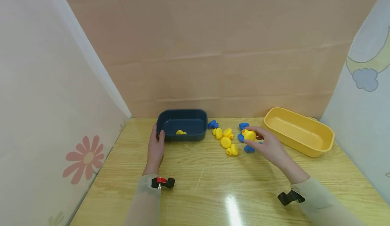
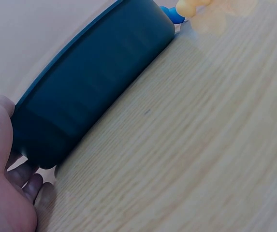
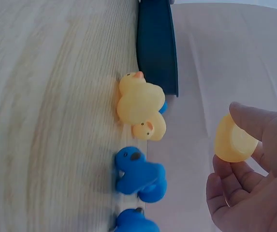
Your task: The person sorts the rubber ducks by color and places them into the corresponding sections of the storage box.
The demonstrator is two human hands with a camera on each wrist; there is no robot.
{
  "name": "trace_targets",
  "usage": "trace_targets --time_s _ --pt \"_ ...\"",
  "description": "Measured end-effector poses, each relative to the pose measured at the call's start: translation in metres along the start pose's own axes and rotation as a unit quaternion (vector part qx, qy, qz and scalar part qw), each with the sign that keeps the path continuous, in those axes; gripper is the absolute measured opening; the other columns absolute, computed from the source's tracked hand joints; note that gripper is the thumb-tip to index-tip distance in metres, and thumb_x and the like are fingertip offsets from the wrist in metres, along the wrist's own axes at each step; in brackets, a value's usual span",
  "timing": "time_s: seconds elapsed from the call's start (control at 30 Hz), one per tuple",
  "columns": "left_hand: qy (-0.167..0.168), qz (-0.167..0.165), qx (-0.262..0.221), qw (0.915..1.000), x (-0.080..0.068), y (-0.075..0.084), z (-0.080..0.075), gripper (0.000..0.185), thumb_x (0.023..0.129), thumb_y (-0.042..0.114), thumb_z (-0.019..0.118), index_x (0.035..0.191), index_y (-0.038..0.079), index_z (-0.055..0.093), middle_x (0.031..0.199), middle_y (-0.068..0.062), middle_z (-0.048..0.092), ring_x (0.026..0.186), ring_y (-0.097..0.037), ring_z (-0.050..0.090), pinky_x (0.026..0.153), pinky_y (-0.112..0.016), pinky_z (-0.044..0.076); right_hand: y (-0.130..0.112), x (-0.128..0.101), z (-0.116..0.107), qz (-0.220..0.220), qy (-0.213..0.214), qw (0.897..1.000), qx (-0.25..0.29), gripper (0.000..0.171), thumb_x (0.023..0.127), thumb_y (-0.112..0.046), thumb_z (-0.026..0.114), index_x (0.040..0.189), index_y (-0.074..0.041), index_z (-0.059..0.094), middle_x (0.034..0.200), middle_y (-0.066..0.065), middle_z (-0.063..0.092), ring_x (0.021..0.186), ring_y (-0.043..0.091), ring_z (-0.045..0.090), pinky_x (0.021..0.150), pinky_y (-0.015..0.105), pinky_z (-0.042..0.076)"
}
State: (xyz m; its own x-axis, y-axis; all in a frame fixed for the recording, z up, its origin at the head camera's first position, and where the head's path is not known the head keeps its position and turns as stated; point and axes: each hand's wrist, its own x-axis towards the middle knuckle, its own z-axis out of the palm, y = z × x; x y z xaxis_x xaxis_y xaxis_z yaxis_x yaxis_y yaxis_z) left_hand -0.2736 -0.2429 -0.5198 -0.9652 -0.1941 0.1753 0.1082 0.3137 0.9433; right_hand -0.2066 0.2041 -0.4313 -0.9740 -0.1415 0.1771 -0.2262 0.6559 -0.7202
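Observation:
My left hand (image 1: 156, 150) grips the left front corner of a dark blue bin (image 1: 190, 138), thumb at the front and fingers along the side. A yellow rubber duck (image 1: 181, 132) lies inside that bin. In my right hand (image 1: 269, 146) another yellow rubber duck (image 1: 250, 135) is pinched between thumb and fingers; the right wrist view shows this duck (image 3: 235, 140) held above the table. Several blue rubber ducks (image 1: 249, 149) lie below and around the right hand, partly hidden by it. Just left of them sits a group of yellow ducks (image 1: 226, 142).
A yellow bin (image 1: 300, 131) stands at the right, angled, behind the right forearm. One blue duck (image 1: 212, 124) lies close against the dark blue bin's right side. The wooden table (image 1: 189, 192) meets a paper-covered back wall (image 1: 195, 67) and patterned side panels.

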Motion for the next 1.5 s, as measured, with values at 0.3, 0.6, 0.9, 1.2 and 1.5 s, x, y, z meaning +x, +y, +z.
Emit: trace_targets --time_s 0.3,0.6,0.9,1.2,1.5 --pt "-0.005 -0.006 -0.004 1.0000 -0.002 0.002 -0.001 0.068 0.121 0.031 0.048 0.178 0.008 0.017 0.183 -0.014 0.018 0.167 -0.037 0.021 0.133 -0.055 0.024 -0.017 0.025 0.023 -0.012 -0.014 0.999 0.038 0.059 0.105 -0.033 0.081 0.155 -0.010 0.063 0.150 0.017 0.065 0.124 0.039 0.066 0.103 0.056 0.056" --pt "-0.002 -0.005 0.004 1.0000 0.001 -0.002 0.000 0.067 0.121 0.030 0.047 0.178 0.010 0.018 0.183 -0.013 0.018 0.167 -0.036 0.021 0.133 -0.054 0.025 -0.034 0.042 0.053 -0.008 -0.042 0.995 0.086 0.057 0.105 -0.031 0.080 0.156 -0.010 0.062 0.154 0.015 0.062 0.128 0.039 0.062 0.110 0.057 0.053" --pt "-0.003 -0.009 -0.003 0.9999 0.000 -0.001 0.001 0.068 0.121 0.032 0.048 0.179 0.014 0.017 0.183 -0.012 0.018 0.167 -0.035 0.021 0.133 -0.054 0.025 -0.046 0.057 0.080 -0.021 -0.043 0.995 0.088 0.058 0.105 -0.026 0.080 0.157 -0.008 0.061 0.151 0.017 0.064 0.125 0.038 0.065 0.108 0.054 0.055" --pt "0.001 -0.007 0.000 1.0000 0.001 -0.002 0.001 0.068 0.121 0.032 0.048 0.178 0.011 0.018 0.183 -0.011 0.018 0.167 -0.034 0.020 0.133 -0.053 0.024 -0.061 0.076 0.102 -0.012 -0.052 0.993 0.105 0.056 0.105 -0.025 0.080 0.156 -0.010 0.062 0.150 0.015 0.064 0.123 0.038 0.063 0.106 0.050 0.056" --pt "-0.002 -0.017 0.000 0.9999 -0.001 0.000 0.000 0.069 0.121 0.034 0.047 0.179 0.014 0.017 0.183 -0.009 0.018 0.167 -0.033 0.022 0.133 -0.052 0.025 -0.071 0.082 0.119 -0.011 -0.055 0.990 0.129 0.057 0.104 -0.021 0.081 0.157 -0.010 0.062 0.155 0.014 0.061 0.131 0.037 0.063 0.111 0.051 0.054"
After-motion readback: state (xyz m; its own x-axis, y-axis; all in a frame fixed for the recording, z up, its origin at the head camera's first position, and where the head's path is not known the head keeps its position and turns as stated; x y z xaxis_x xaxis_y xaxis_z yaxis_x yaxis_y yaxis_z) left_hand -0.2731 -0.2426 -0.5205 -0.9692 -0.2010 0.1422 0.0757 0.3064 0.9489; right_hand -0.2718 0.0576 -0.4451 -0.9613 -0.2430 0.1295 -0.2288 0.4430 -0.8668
